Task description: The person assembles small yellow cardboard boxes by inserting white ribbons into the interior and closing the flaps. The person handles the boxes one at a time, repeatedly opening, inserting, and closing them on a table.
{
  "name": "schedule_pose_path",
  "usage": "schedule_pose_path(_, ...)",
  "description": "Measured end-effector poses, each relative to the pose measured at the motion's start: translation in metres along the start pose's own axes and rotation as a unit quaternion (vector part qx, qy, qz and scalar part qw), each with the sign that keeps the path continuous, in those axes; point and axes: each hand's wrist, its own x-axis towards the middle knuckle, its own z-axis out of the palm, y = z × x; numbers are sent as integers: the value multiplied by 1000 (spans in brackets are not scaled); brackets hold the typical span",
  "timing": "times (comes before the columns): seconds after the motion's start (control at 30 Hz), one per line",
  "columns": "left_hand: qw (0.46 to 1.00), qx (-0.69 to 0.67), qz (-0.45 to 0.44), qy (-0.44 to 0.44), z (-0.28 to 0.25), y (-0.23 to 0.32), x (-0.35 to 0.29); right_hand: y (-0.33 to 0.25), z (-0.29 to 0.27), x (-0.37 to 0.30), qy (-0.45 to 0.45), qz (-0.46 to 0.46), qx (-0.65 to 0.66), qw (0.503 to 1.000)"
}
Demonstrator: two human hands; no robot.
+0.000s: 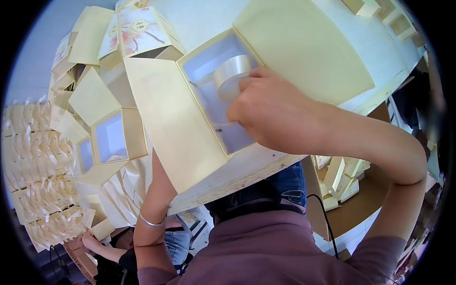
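An open cream box point(185, 95) with a pale bluish inside lies tilted on the table in front of me, its two wide panels spread to either side. My right hand point(270, 107) is over the box, fingers closed against a roll of shiny off-white tape or ribbon point(232, 71). A thin, pale strand runs below the fingers by the box's near side. My left forearm point(159, 190), with a silver bangle, goes under the box's left panel point(175, 128). That panel hides my left hand and its fingers.
More cream boxes point(121, 135) crowd the table's left side, some with floral lids point(140, 31). Rows of ribboned pieces point(38, 161) stand at the far left. A co-worker's hand point(90, 242) is at lower left. Right of me, a cardboard carton point(351, 213) holds box parts.
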Motion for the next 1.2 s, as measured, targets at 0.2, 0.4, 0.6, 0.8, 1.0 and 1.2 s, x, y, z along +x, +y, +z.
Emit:
schedule_pose_path(0.2,994,101,30,9,23,-26,23,-5,-2,2,-57,21,25,998)
schedule_pose_path(0.4,993,115,32,8,25,-29,26,-1,-1,7,-50,5,52,997)
schedule_pose_path(0.6,992,121,30,7,25,-29,25,-5,-4,12,-88,8,41,995)
schedule_pose_path(0.8,991,130,33,7,29,-28,24,-4,8,19,-61,14,89,994)
schedule_pose_path(1.0,991,133,23,15,28,-26,19,-4,3,21,-101,47,179,977)
schedule_pose_path(1.2,993,-52,-70,80,-18,-7,-4,-34,-4,-5,200,-45,3,979)
